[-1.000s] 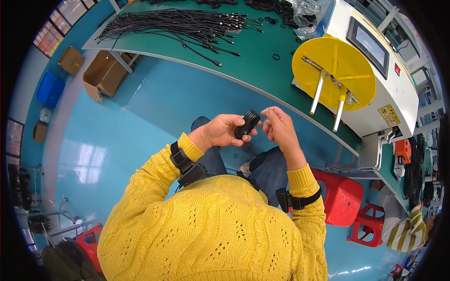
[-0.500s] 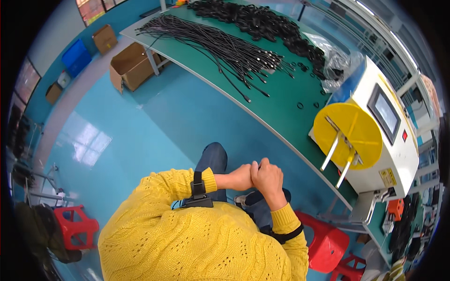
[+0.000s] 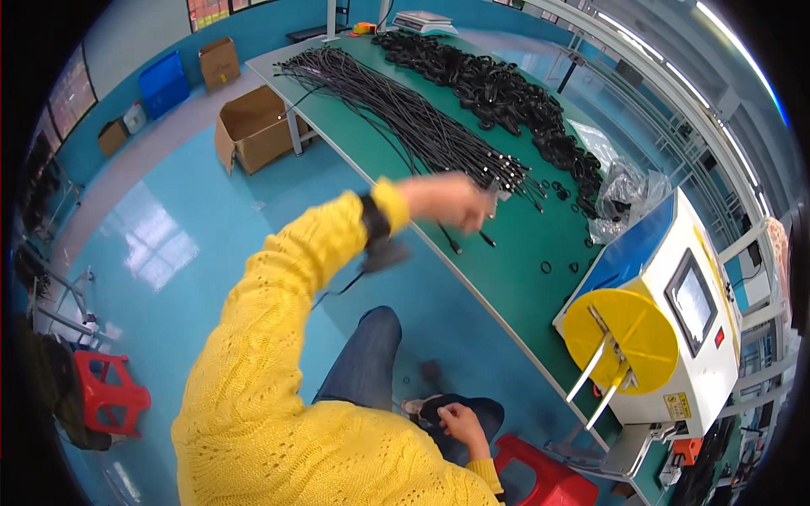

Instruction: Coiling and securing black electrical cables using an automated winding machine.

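Left hand (image 3: 449, 202) is hovering, fingers too blurred to tell; black cables (image 3: 403, 118) are lying just beyond them, probably for easy reach. Right hand (image 3: 462, 422) is hanging lower, fingers curled together.

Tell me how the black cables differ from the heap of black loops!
The black cables lie stretched out lengthwise; the black loops are curled and heaped. The cables show shiny ends; the loops show none clearly. The cables lie nearer the left hand; the loops lie farther back. Both are black, on the green table.
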The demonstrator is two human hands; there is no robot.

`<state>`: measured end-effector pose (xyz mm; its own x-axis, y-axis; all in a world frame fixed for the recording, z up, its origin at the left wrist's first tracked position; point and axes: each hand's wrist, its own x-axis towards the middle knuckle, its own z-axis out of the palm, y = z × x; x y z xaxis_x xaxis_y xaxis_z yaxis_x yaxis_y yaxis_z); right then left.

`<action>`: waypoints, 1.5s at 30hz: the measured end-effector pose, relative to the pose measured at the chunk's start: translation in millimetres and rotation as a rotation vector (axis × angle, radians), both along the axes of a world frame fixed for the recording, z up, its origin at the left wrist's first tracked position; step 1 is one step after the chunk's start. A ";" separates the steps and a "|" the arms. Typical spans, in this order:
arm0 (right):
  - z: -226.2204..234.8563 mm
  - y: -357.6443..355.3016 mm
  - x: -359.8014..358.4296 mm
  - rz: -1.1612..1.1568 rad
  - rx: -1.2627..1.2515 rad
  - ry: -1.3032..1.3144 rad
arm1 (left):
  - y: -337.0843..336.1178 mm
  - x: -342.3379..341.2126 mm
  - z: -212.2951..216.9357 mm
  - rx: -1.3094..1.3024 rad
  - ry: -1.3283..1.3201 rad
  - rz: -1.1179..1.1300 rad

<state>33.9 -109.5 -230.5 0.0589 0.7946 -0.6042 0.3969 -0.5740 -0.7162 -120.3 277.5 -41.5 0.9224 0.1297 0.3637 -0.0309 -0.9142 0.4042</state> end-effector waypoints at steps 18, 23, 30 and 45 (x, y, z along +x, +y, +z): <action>-11.4 30.2 1.7 -0.115 -0.026 -0.009 | 151.4 -43.6 -66.6 0.563 0.245 0.886; -10.9 30.3 -2.7 -0.071 0.020 -0.001 | 141.3 -73.0 -62.3 0.720 0.045 0.764; -7.7 19.0 -7.6 -0.075 0.099 -0.010 | 73.7 -59.7 -14.5 0.887 -0.135 0.659; 159.2 -35.0 10.6 -0.521 1.310 -0.784 | -215.2 21.0 -17.3 0.199 -0.471 0.055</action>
